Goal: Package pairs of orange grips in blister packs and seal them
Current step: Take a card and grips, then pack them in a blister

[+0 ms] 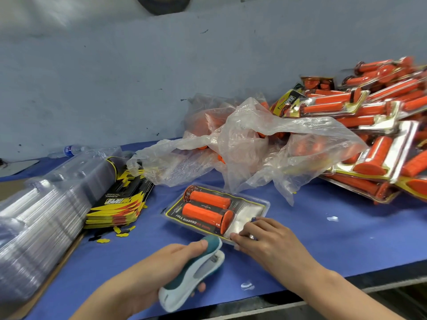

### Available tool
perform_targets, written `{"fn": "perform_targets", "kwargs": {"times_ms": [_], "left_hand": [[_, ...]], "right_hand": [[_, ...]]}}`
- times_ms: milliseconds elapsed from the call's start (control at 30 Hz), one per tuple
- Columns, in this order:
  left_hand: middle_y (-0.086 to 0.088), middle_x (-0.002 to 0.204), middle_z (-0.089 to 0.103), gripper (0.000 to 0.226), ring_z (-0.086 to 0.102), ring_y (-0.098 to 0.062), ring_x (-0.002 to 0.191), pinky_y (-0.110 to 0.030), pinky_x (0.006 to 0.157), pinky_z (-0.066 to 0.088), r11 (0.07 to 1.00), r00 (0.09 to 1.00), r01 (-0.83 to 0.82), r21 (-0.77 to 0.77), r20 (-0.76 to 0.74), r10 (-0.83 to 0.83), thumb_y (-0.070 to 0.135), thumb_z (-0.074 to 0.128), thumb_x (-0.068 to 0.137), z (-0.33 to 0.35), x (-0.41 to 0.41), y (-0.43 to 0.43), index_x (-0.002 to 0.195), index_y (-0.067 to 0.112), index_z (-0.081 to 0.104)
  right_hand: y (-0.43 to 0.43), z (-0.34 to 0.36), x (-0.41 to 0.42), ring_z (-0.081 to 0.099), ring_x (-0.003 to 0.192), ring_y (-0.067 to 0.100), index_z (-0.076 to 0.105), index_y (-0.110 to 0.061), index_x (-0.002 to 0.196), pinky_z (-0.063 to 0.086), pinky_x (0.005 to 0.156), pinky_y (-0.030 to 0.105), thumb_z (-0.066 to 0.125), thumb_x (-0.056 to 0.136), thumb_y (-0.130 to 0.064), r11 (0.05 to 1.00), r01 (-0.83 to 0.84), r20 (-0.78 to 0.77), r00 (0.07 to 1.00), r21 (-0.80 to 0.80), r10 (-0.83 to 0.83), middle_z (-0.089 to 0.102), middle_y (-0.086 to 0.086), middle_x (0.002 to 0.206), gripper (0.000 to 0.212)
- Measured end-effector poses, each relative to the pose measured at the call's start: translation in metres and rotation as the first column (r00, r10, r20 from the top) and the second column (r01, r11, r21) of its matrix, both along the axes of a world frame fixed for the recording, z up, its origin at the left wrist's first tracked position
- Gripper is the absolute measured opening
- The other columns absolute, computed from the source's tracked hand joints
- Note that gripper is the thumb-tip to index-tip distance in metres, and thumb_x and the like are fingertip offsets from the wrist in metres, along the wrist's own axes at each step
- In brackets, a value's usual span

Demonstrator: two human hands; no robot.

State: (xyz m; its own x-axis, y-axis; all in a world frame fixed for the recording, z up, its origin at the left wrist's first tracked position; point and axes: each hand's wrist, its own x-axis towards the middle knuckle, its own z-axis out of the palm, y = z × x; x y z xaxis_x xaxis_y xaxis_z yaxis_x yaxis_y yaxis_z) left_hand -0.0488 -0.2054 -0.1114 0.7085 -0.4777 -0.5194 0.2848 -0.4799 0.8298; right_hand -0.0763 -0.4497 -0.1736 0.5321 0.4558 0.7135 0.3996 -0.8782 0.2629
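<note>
left hand (161, 271) grips stapler (194, 273), blister pack (217, 211)

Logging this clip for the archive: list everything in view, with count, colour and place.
Clear plastic blister pack: one, black-and-yellow card inside, centre.
Ribbed orange rubber grips: two, side by side in that pack.
Sealed packs pile: many, orange-yellow, right.
Crumpled clear plastic bag: one, over loose orange grips, behind pack.
Empty clear shells stack: many, left.
Printed cards stack: many, yellow-black, beside shells.
Plastic water bottle: one, clear, blue label, back left.
Teal-and-white stapler: one, in left hand.
Left hand: grips stapler.
Right hand: presses pack's near corner.
</note>
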Motion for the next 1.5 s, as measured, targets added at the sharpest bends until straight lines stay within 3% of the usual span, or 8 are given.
{"fn": "perform_targets", "kwargs": {"times_ms": [167,333,533,733,933,1167,1267,1500], "left_hand": [[-0.021,0.086,0.070,0.063,0.068,-0.025,0.068,-0.030,0.054,0.054,0.984,0.994,-0.082,-0.157,-0.084,0.070,0.064,0.068,0.077,-0.005,0.000,-0.016,0.110,0.011,0.071],[-0.024,0.082,0.069,0.063,0.061,-0.025,0.053,-0.027,0.049,0.049,0.979,0.996,-0.080,-0.189,-0.050,0.072,0.070,0.067,0.073,-0.005,0.004,-0.022,0.100,0.014,0.076],[-0.027,0.108,0.069,0.068,0.059,-0.033,0.077,-0.032,0.060,0.050,0.982,0.998,-0.061,-0.177,-0.018,0.058,0.072,0.067,0.074,-0.010,0.010,-0.028,0.104,0.011,0.076],[-0.020,0.100,0.071,0.063,0.063,-0.023,0.068,-0.027,0.052,0.053,0.961,0.984,-0.081,-0.265,-0.177,0.034,0.059,0.067,0.080,-0.015,0.012,-0.041,0.111,0.004,0.072],[-0.014,0.092,0.067,0.064,0.059,-0.020,0.065,-0.025,0.052,0.050,0.966,0.989,-0.026,-0.258,-0.149,-0.013,0.060,0.065,0.084,-0.018,0.016,-0.047,0.113,0.004,0.070],[-0.012,0.090,0.065,0.049,0.059,-0.018,0.064,-0.024,0.052,0.050,0.964,0.985,0.000,-0.264,-0.164,-0.045,0.058,0.064,0.085,-0.019,0.019,-0.046,0.101,0.013,0.074],[-0.013,0.090,0.065,0.049,0.058,-0.018,0.063,-0.024,0.052,0.050,0.964,0.987,-0.010,-0.266,-0.155,-0.033,0.056,0.063,0.087,-0.019,0.018,-0.047,0.102,0.011,0.074],[-0.011,0.085,0.065,0.052,0.056,-0.017,0.061,-0.024,0.050,0.048,0.973,0.990,-0.017,-0.230,-0.143,-0.016,0.052,0.062,0.089,-0.022,0.020,-0.050,0.109,0.003,0.068]], "right_hand": [[0.000,0.002,0.000,0.065,0.071,0.015,0.074,-0.029,0.094,0.055,0.080,0.026,0.050,0.094,-0.037,1.000,-0.009,-0.025,1.000,0.022,0.010,0.064,-0.009,0.078,0.025],[-0.004,0.005,0.000,0.068,0.074,0.013,0.073,-0.031,0.087,0.055,0.082,0.028,0.051,0.094,-0.039,0.998,-0.011,-0.066,0.998,0.065,0.016,0.067,-0.011,0.081,0.025],[-0.001,0.005,-0.001,0.067,0.078,0.010,0.072,-0.033,0.085,0.053,0.088,0.027,0.051,0.096,-0.039,0.998,-0.028,-0.081,0.996,0.050,0.032,0.067,-0.015,0.084,0.025],[0.003,0.008,-0.002,0.063,0.071,0.011,0.064,-0.027,0.076,0.053,0.083,0.028,0.053,0.097,-0.039,0.999,-0.026,-0.067,0.997,0.048,0.029,0.060,-0.011,0.074,0.027],[0.002,0.007,-0.003,0.061,0.066,0.013,0.062,-0.024,0.072,0.054,0.078,0.028,0.055,0.095,-0.037,0.999,-0.036,-0.037,0.999,0.035,0.037,0.058,-0.008,0.072,0.028],[0.004,0.006,-0.002,0.061,0.077,0.018,0.061,-0.020,0.082,0.048,0.076,0.029,0.067,0.086,-0.033,0.994,-0.051,-0.075,0.995,0.096,0.059,0.061,-0.001,0.093,0.015],[0.005,0.006,0.000,0.064,0.102,0.015,0.063,-0.015,0.110,0.046,0.093,0.029,0.079,0.074,-0.031,0.993,-0.016,-0.167,0.985,0.115,0.036,0.065,-0.002,0.116,0.042],[0.005,0.007,0.000,0.066,0.095,0.020,0.066,-0.012,0.108,0.054,0.087,0.035,0.081,0.067,-0.018,0.991,-0.033,-0.280,0.958,0.127,0.068,0.067,0.000,0.099,0.045]]}}
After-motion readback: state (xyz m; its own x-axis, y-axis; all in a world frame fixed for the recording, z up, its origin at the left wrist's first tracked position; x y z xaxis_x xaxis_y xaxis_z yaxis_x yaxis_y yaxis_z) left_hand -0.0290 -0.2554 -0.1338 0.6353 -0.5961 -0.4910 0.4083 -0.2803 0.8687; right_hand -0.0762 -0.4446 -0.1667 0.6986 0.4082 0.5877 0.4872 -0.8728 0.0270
